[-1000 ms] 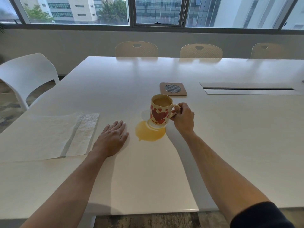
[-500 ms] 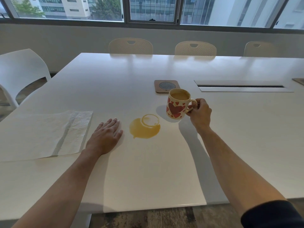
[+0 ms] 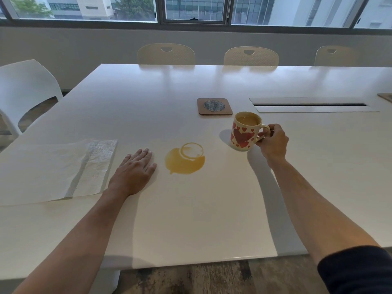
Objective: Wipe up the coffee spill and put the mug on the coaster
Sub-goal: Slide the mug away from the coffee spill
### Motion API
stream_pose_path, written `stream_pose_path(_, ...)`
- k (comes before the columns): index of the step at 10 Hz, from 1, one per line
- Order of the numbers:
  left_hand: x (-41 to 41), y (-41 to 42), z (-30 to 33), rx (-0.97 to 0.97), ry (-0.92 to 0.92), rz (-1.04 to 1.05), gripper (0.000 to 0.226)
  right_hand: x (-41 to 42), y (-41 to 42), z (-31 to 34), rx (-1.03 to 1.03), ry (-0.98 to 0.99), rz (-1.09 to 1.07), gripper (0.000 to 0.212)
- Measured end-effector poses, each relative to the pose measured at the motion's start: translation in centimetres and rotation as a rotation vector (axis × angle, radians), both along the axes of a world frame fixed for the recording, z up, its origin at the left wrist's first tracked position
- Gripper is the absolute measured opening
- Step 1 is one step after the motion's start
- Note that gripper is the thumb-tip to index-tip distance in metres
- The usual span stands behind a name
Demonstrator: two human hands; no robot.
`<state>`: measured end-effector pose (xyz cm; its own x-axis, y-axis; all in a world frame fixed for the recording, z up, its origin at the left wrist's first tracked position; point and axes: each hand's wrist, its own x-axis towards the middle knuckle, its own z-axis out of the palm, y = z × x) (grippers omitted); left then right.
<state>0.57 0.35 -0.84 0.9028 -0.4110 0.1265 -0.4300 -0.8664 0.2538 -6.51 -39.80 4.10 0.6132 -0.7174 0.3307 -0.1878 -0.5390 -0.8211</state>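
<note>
A cream mug (image 3: 244,132) with red hearts, full of coffee, stands or hovers just above the white table (image 3: 191,219), right of the spill; I cannot tell if it touches. My right hand (image 3: 272,140) grips its handle. The amber coffee spill (image 3: 183,161) with a round ring mark lies on the table between my hands. My left hand (image 3: 134,171) rests flat, fingers apart, just left of the spill. A brown square coaster (image 3: 214,106) with a grey round centre lies behind the mug. A white paper towel (image 3: 53,170) lies unfolded at the left.
A cable slot (image 3: 311,105) is set into the table at the right rear. A white chair (image 3: 25,90) stands at the left, and three beige chairs (image 3: 166,54) line the far side under the windows. The table's front edge is near me.
My right hand carried the mug off the spill to the right and a little farther back, exposing a ring mark in the puddle. The left hand stayed flat.
</note>
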Motion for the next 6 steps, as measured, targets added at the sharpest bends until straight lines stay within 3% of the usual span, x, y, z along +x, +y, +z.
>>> stream_pose_path(6, -0.29, -0.13, 0.32, -0.007, -0.005, -0.001, 0.057, -0.37, -0.67, -0.58, 0.019, 0.001, 0.036, 0.027)
